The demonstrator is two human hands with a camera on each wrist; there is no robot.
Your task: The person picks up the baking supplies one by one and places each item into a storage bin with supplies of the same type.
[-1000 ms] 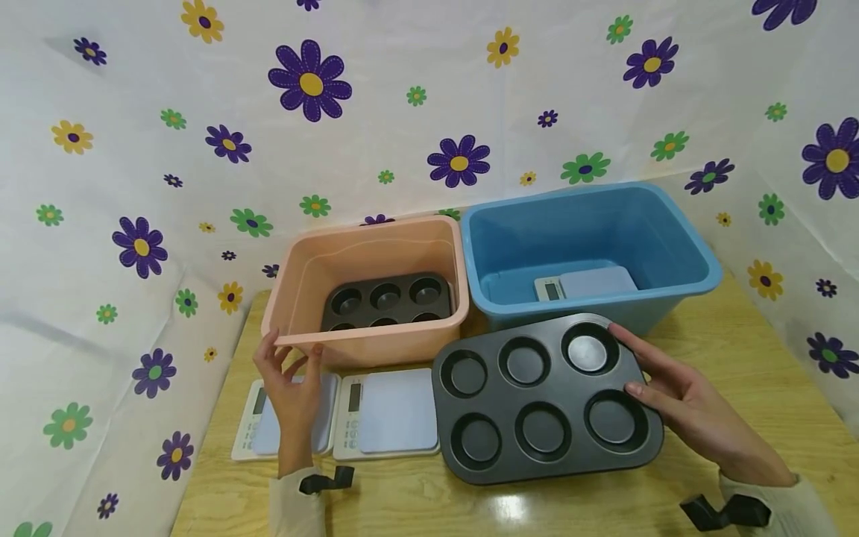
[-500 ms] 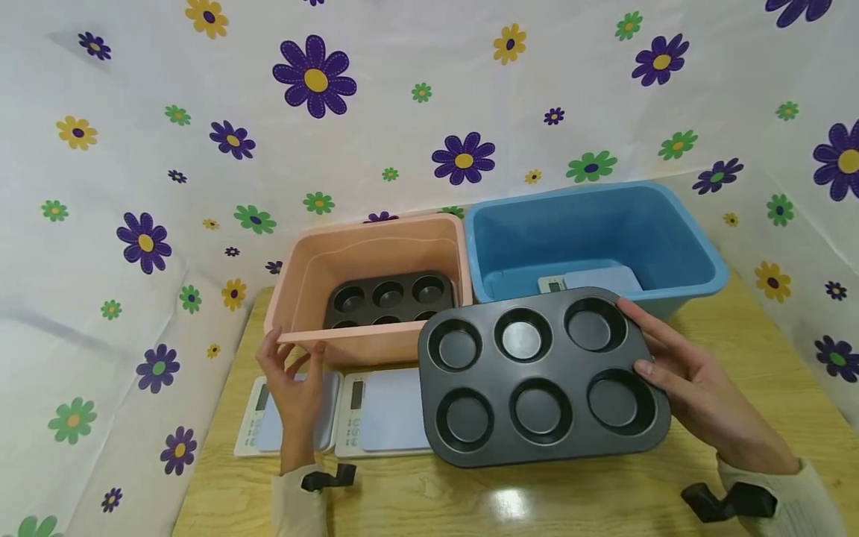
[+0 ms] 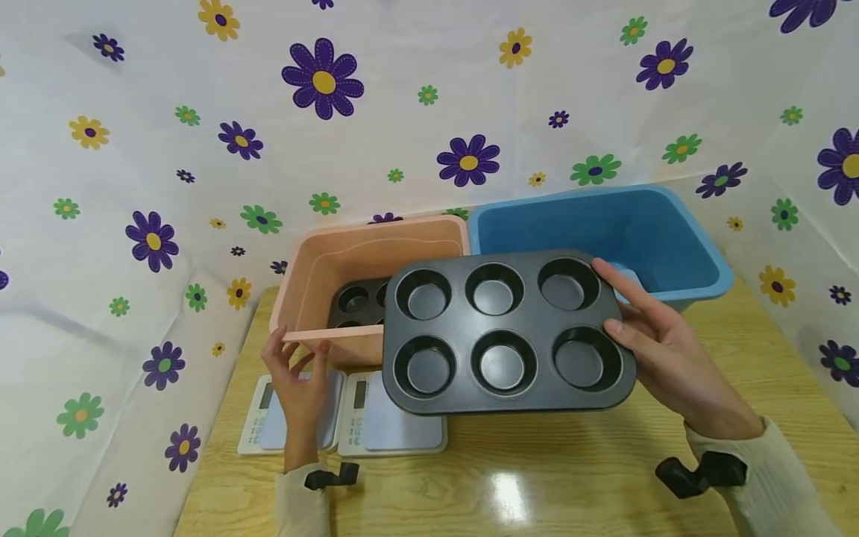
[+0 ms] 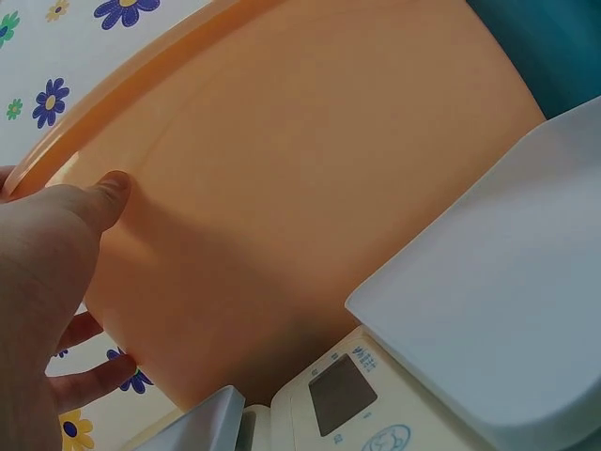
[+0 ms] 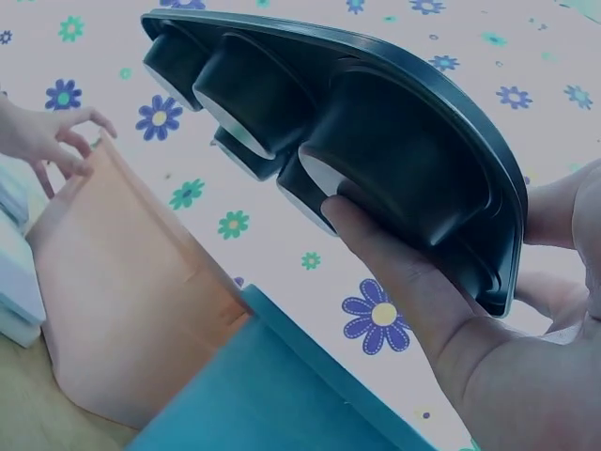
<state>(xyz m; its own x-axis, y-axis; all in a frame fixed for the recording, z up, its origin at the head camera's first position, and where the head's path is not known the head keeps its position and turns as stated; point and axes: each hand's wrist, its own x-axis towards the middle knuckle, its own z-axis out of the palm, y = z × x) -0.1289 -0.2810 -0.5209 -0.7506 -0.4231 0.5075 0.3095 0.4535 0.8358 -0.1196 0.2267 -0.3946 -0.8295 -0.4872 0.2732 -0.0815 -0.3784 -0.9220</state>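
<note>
In the head view my right hand [image 3: 671,365] holds a dark six-cup muffin tin [image 3: 463,328] by its right end, with the thumb on top. Fingers beneath touch the underside of its cups in the right wrist view. The muffin tin is raised, overlapping both bins in the head view. My left hand [image 3: 297,388] pinches the front left rim of the peach bin [image 3: 349,349], its thumb against the outer wall. Inside that bin lies another muffin tin [image 3: 369,300], partly hidden by the held one.
Two white kitchen scales, a left scale [image 3: 271,425] and a right scale [image 3: 409,432], lie side by side before the peach bin. A blue bin [image 3: 550,227] stands right of it; a pale item [image 3: 629,279] shows inside. Flowered sheeting [image 3: 396,134] rises behind.
The right hand has lifted the muffin tin and moved it left, so it now covers part of the peach bin and the scale in the blue bin. My left hand stays on the rim.
</note>
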